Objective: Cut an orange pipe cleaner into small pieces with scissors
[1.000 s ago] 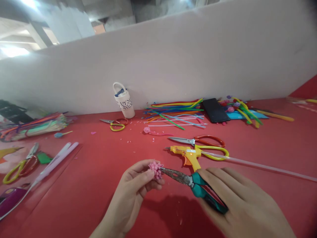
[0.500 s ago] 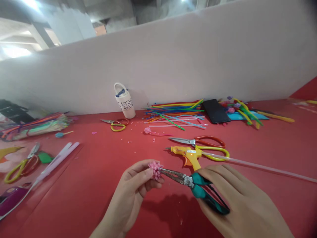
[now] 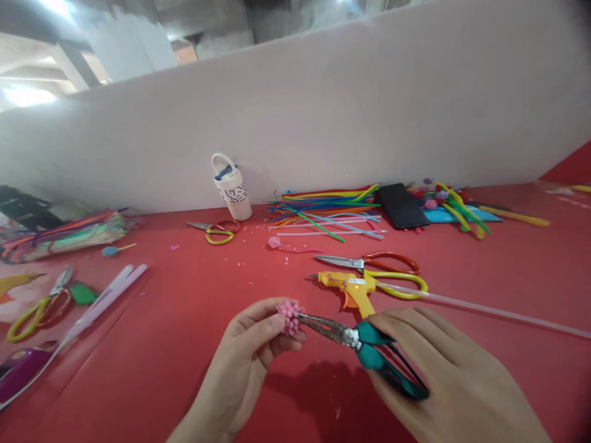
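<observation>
My left hand (image 3: 252, 344) pinches a small pink flower-like piece (image 3: 289, 316) with many short petals between thumb and fingers. Long-nose pliers (image 3: 360, 338) with green and black handles are in my right hand (image 3: 447, 369), its fingers wrapped round them. The rusty jaws point left, and their tips touch the right side of the pink piece. Just beyond the pliers lies a yellow hot glue gun (image 3: 344, 283) with an orange light, a long translucent glue stick (image 3: 498, 315) reaching out to the right. Scissors (image 3: 341, 263) with red and yellow handles lie behind it.
Pipe cleaners (image 3: 323, 206), a black phone (image 3: 401, 206) and a white tumbler (image 3: 233, 194) stand or lie along the white partition (image 3: 323, 117). More scissors (image 3: 221, 234) are near the tumbler. At left are a pink-white flat iron (image 3: 104, 301) and other scissors (image 3: 50, 301).
Almost nothing differs. Both hands, the pink piece and the pliers keep practically the same position; the view has shifted very slightly.
</observation>
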`<state>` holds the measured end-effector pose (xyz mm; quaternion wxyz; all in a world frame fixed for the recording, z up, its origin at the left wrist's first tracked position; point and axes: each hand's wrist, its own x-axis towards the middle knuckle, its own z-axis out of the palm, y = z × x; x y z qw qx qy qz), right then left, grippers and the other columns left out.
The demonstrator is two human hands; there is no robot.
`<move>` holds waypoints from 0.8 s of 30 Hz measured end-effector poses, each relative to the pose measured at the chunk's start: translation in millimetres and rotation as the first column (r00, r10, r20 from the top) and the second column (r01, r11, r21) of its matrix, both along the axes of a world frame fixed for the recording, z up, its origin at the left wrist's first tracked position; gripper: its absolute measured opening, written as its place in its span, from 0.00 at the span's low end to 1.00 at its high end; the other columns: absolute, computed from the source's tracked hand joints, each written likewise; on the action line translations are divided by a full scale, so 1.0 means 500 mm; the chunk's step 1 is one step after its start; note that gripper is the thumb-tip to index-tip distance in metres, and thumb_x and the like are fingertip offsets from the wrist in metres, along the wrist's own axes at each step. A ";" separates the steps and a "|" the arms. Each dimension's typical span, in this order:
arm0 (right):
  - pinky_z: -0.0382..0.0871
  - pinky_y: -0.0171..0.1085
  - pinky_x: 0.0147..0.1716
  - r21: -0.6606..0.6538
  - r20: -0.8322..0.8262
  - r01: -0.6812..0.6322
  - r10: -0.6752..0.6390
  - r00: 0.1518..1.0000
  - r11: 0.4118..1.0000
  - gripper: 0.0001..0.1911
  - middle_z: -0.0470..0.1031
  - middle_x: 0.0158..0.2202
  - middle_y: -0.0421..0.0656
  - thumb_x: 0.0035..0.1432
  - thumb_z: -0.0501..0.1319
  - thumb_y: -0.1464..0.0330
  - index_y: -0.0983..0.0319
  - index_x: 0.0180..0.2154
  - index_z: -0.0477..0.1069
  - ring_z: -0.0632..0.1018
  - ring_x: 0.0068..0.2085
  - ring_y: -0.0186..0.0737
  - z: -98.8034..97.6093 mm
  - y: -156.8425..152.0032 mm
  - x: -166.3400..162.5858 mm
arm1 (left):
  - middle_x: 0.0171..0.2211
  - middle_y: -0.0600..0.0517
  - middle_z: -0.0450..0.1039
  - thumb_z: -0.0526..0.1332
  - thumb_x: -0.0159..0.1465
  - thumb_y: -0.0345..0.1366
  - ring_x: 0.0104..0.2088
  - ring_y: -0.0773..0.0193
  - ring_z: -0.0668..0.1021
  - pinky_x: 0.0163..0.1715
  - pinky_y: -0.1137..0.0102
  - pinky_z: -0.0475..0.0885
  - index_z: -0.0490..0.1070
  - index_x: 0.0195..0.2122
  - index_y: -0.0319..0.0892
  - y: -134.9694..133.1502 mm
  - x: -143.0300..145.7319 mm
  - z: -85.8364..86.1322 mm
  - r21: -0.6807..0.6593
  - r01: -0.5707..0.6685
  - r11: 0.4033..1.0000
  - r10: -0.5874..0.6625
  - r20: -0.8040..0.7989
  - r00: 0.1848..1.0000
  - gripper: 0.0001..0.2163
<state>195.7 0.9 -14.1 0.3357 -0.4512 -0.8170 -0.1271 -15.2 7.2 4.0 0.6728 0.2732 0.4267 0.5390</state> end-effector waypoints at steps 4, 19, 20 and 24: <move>0.68 0.41 0.34 -0.004 -0.009 0.000 0.000 1.000 1.000 0.09 0.75 0.35 0.46 0.56 0.54 0.69 0.63 0.40 0.68 0.75 0.35 0.44 0.001 0.001 -0.001 | 0.26 0.49 0.77 0.65 0.53 0.29 0.24 0.69 0.77 0.26 0.78 0.73 0.79 0.32 0.36 0.001 0.001 0.002 -0.005 -0.004 1.000 0.004 -0.002 1.000 0.06; 0.68 0.41 0.34 0.011 -0.006 -0.014 0.015 1.000 1.000 0.09 0.76 0.35 0.45 0.57 0.53 0.69 0.63 0.39 0.68 0.75 0.35 0.43 0.002 0.001 0.001 | 0.27 0.49 0.77 0.65 0.53 0.29 0.25 0.69 0.76 0.27 0.78 0.73 0.79 0.33 0.36 0.001 -0.003 -0.002 0.003 -0.001 1.000 0.001 -0.012 1.000 0.06; 0.68 0.41 0.34 0.016 -0.005 -0.017 0.017 1.000 1.000 0.09 0.76 0.35 0.45 0.57 0.53 0.69 0.63 0.39 0.68 0.75 0.35 0.43 0.002 0.000 0.001 | 0.27 0.49 0.77 0.65 0.53 0.29 0.25 0.69 0.76 0.27 0.78 0.73 0.79 0.33 0.36 0.000 -0.003 -0.002 0.001 -0.004 1.000 0.004 -0.012 1.000 0.06; 0.69 0.40 0.33 0.010 -0.009 -0.027 0.027 1.000 1.000 0.09 0.76 0.34 0.45 0.57 0.53 0.70 0.62 0.38 0.69 0.75 0.34 0.43 0.005 0.000 0.000 | 0.27 0.49 0.77 0.65 0.53 0.29 0.25 0.69 0.76 0.27 0.78 0.73 0.79 0.32 0.36 0.000 -0.001 0.000 -0.004 -0.004 1.000 0.004 -0.019 1.000 0.06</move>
